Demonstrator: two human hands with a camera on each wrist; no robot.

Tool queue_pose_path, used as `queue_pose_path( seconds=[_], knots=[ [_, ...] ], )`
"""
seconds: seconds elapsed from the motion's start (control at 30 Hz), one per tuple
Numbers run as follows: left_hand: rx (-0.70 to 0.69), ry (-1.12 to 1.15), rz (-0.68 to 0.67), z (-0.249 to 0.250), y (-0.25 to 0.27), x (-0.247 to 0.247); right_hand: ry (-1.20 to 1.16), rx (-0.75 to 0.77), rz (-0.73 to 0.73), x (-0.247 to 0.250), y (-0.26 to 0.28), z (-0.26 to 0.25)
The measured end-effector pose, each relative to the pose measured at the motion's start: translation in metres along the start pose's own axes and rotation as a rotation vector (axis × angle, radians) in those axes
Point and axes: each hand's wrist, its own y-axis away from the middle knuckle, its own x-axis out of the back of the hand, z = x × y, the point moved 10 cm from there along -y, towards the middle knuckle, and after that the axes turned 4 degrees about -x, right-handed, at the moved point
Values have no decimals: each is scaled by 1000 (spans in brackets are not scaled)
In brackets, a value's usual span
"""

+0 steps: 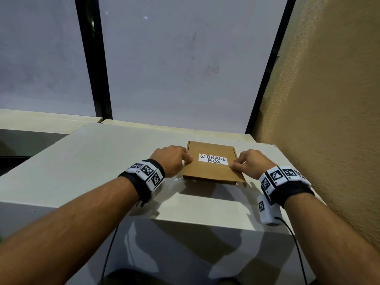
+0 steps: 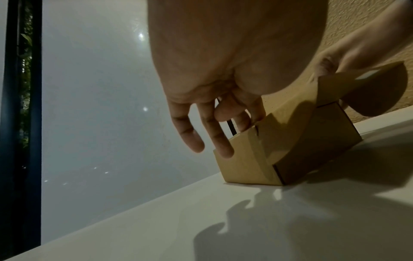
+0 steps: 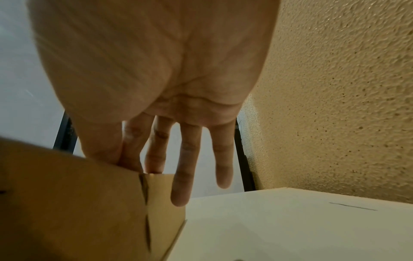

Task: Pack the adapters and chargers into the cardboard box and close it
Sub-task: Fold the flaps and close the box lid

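Pale and glossy, the counter runs up to frosted window panes with a textured tan wall along your right side. Your left hand sits at the left edge of the cardboard box, thumb laid on the lid near the label and the fingers dropping down the box's left side. From the left wrist view those fingers hang fairly straight and slightly spread, the nearer ones meeting the side wall of the cardboard box where a flap tucks into a slot; the hand touches the box rather than wrapping around it. Your right hand mirrors it on the right edge, thumb on top of the lid. In the right wrist view its fingers point down, long and loosely extended, two of them reaching the top edge of the box's side panel while the others hang free beside the cardboard box.

That box lies flat on the counter, towards its far right, close to the wall. Its lid is down, and a white label reading "STORAGE BOX" faces up between your hands. Both wrists carry black bands with white marker blocks, and thin black cables trail from them towards you.
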Motion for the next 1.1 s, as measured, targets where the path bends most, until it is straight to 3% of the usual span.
queue_pose_path(
  seconds=[0.4, 0.6, 0.7, 0.8, 0.9, 1.1],
  knots=[
    [59, -8, -83, 2, 4, -3, 133, -82, -5, 2, 12, -8],
    [234, 395, -25, 1, 16, 13, 180, -87, -120, 0, 25, -13],
    [310, 494, 9, -12, 25, 5, 119, -100, -114, -2, 31, -5],
    [360, 587, -48, -22, 33, -16, 5, -144, -130, -9, 32, 7],
    [339, 559, -81, -20, 36, -25, -117, -183, -173, -22, 35, 11],
    [320, 530, -75, -17, 36, -24, -134, -187, -170, -25, 34, 7]
  ],
)
